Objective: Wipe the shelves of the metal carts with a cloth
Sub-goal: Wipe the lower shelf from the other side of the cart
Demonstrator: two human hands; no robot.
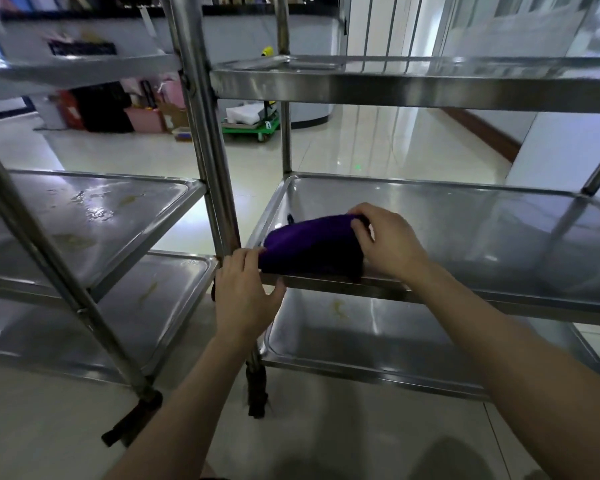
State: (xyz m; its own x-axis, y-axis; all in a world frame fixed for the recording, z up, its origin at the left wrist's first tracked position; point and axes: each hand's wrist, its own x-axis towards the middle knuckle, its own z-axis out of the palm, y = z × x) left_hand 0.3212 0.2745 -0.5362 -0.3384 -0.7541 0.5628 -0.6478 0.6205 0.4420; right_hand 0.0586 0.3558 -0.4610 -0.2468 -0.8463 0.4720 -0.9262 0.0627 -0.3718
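Two steel carts stand side by side, each with three shelves. A purple cloth (310, 245) lies bunched at the front left corner of the right cart's middle shelf (482, 237). My right hand (387, 244) grips the cloth's right end, fingers curled over it. My left hand (245, 296) holds the front rim of that shelf at its left corner, fingertips touching the cloth's left edge and thumb under the rim. The left cart's middle shelf (84, 223) has wet smears and yellowish stains. Yellowish marks also show on both bottom shelves (343, 327).
The carts' upright posts (208, 140) stand between the two shelves, castors (257, 393) below on the glossy tile floor. Boxes, bags and a green dolly (253, 124) sit by the far wall. A top shelf (413, 84) spans overhead on the right.
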